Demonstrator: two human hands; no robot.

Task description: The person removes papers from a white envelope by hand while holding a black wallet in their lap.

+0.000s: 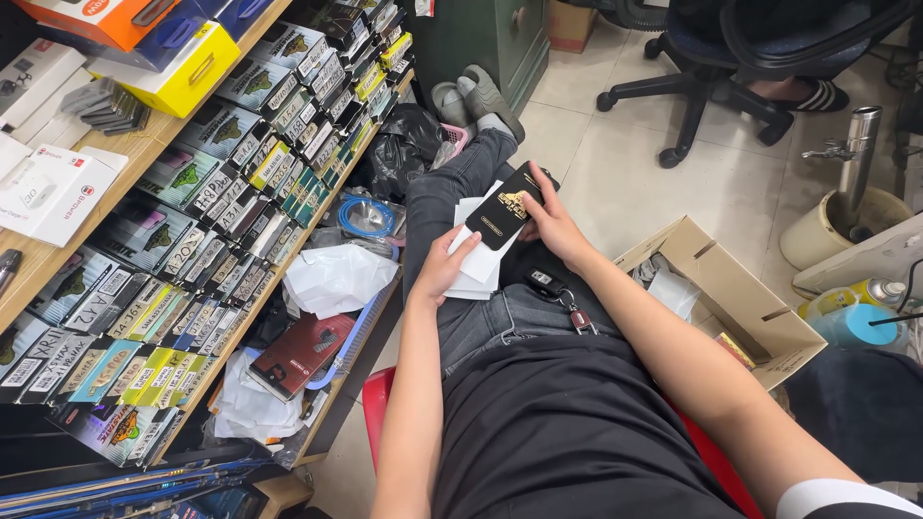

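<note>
At 3 o'clock from the hands, an open cardboard box (740, 288) stands on the floor; inside it are white paper and one small yellow-red item, not clear. At 9 o'clock, the shelves (125, 159) hold rows of small flat packs (240, 192).

The black pack (508, 207) lies over the person's lap, above a stack of white sheets (473, 252). Its long axis runs from 7 o'clock to 1 o'clock, the top end toward the far knee. It is flat, glossy black, with a gold emblem and a small label.

The right hand (550, 223) grips the pack at its right edge, fingers closed on it. The left hand (444, 267) holds the sheets from below, thumb pressed on top.
</note>
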